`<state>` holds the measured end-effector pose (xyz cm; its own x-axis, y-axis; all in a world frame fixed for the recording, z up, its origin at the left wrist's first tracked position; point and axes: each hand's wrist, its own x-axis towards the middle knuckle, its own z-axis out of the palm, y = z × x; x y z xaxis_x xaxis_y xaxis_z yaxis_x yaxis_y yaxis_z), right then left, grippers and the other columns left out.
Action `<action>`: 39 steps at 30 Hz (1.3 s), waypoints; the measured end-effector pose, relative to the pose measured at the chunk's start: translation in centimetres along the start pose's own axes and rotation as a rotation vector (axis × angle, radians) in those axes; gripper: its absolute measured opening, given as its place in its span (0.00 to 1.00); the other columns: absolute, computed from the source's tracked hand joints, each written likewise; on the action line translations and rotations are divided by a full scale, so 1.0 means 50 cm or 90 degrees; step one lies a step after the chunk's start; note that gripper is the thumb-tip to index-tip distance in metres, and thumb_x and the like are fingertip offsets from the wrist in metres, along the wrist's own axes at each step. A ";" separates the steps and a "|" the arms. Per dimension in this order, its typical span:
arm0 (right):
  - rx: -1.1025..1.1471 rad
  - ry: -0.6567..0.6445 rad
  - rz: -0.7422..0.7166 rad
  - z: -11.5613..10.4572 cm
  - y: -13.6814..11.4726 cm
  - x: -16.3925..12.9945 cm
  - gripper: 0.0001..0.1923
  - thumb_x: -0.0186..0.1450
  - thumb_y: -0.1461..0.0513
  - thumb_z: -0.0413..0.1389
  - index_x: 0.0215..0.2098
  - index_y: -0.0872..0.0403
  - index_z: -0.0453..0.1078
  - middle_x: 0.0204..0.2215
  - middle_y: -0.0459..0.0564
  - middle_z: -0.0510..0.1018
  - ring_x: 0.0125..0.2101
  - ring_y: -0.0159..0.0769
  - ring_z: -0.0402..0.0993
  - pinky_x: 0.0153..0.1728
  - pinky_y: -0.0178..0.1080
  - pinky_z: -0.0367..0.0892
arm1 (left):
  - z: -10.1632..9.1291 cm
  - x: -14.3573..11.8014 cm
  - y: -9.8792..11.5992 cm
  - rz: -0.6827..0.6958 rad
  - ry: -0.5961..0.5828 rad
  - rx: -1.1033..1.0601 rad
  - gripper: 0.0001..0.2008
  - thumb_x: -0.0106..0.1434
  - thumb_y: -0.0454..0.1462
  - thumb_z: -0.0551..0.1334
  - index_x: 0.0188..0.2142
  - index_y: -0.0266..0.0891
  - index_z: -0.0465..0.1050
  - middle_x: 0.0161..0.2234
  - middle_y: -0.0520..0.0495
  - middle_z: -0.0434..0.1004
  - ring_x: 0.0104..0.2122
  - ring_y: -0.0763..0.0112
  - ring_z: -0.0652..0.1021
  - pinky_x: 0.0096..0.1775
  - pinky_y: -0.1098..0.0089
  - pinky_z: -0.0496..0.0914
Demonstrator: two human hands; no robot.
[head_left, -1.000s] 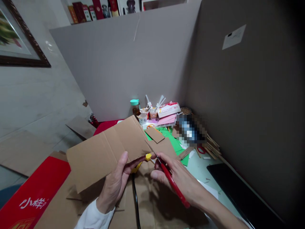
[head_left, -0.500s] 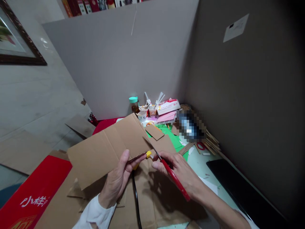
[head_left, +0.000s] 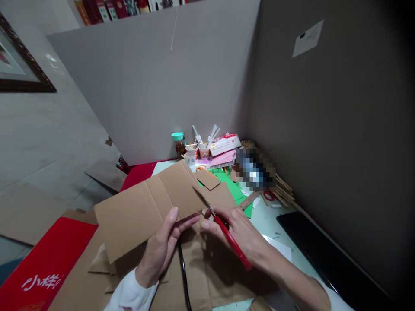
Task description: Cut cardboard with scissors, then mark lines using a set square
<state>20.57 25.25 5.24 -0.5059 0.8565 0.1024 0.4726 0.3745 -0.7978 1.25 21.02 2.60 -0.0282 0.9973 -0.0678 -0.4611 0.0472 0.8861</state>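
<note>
A piece of creased brown cardboard point(head_left: 132, 216) is held up at a tilt by my left hand point(head_left: 164, 246), thumb on its upper face and fingers underneath its near edge. My right hand point(head_left: 235, 229) is closed round scissors point(head_left: 234, 245) with red handles. One blade shows over the cardboard's right edge, pointing away to the upper left; the other blade is hidden, so I cannot tell how far they are apart. Beneath my hands runs a black cable point(head_left: 184, 272) across a larger cardboard sheet point(head_left: 197, 285) on the table.
At left lies a red box point(head_left: 61, 250) with white lettering. Behind the work stand a jar with a teal lid point(head_left: 177, 137), cups holding sticks point(head_left: 204, 151) and a tissue pack point(head_left: 225, 144). Green sheets point(head_left: 231, 190) and a long black object point(head_left: 311, 246) lie at right.
The view has shifted slightly, moving the scene a little left. The yellow thing seen near my left fingertips is out of sight now. Both hands keep their holds.
</note>
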 end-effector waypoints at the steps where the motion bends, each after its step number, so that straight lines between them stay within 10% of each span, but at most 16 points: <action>1: -0.002 -0.002 -0.004 0.000 0.000 0.000 0.23 0.68 0.41 0.50 0.37 0.49 0.74 0.28 0.48 0.78 0.30 0.39 0.72 0.37 0.40 0.61 | 0.001 -0.002 -0.002 -0.003 -0.010 0.005 0.22 0.67 0.49 0.62 0.45 0.32 0.81 0.47 0.37 0.82 0.53 0.53 0.79 0.63 0.58 0.65; 22: 0.043 -0.005 -0.011 0.043 -0.005 -0.008 0.25 0.69 0.44 0.52 0.26 0.53 0.70 0.19 0.44 0.73 0.21 0.29 0.63 0.24 0.33 0.55 | 0.019 -0.004 -0.043 -0.005 0.130 0.027 0.23 0.59 0.55 0.68 0.34 0.34 0.81 0.34 0.42 0.84 0.36 0.64 0.82 0.46 0.60 0.75; 39: 0.089 -0.072 -0.006 0.028 -0.020 -0.010 0.18 0.68 0.45 0.54 0.35 0.51 0.68 0.28 0.45 0.77 0.29 0.37 0.72 0.31 0.37 0.60 | 0.030 -0.018 -0.014 -0.054 0.079 0.033 0.26 0.52 0.58 0.70 0.25 0.35 0.81 0.26 0.43 0.82 0.34 0.57 0.82 0.45 0.62 0.75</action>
<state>19.33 23.95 5.15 -0.5914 0.8049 0.0492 0.3665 0.3227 -0.8727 2.93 20.15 2.73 -0.1017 0.9752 -0.1967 -0.4207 0.1370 0.8968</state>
